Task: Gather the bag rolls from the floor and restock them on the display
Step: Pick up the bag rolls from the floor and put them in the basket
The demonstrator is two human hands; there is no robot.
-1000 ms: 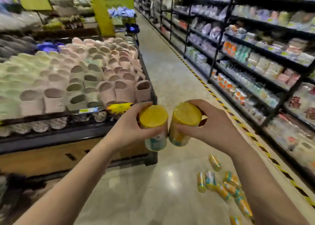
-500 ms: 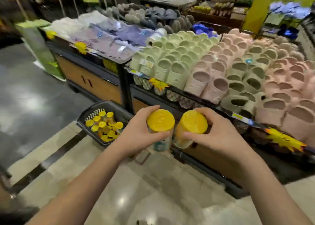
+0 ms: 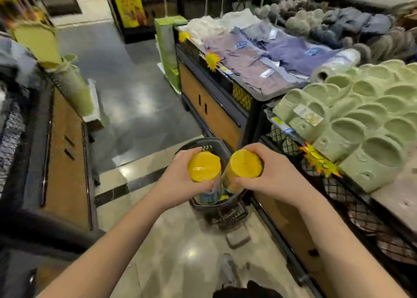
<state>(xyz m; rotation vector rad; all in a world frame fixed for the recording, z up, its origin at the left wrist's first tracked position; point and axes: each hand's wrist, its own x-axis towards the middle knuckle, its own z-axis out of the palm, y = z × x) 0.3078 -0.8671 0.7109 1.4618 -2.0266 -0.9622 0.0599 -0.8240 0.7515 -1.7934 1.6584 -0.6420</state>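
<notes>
Partway, I judge: left hand [image 3: 178,182] grips one yellow-ended bag roll [image 3: 204,167], right hand [image 3: 273,178] a second bag roll [image 3: 244,165], fingers wrapped round each, above the black basket [image 3: 222,212] on the floor beside the slipper counter [image 3: 293,230], neither yet placed.

Right side: rows of pale green slippers [image 3: 361,126], stacked on a display table with a black mesh front [image 3: 338,191]. On the table's front edge, just below the slippers: a yellow and red starburst tag [image 3: 318,162].

Next table back: folded garments [image 3: 282,56] in blue, lilac and white, laid flat. At its edge: a yellow starburst tag [image 3: 211,60]. Below: a wooden cabinet panel [image 3: 203,103] with two dark slots. At its far corner: an upright green box [image 3: 168,49].

Far right background: grey fluffy slippers [image 3: 316,20], blurred.

Left side: a second wooden-sided table [image 3: 65,153], blurred.

Centre background: a yellow poster stand [image 3: 129,6].

Underfoot: glossy dark grey floor [image 3: 126,90], then beige tiles crossed by a black stripe [image 3: 112,191].
</notes>
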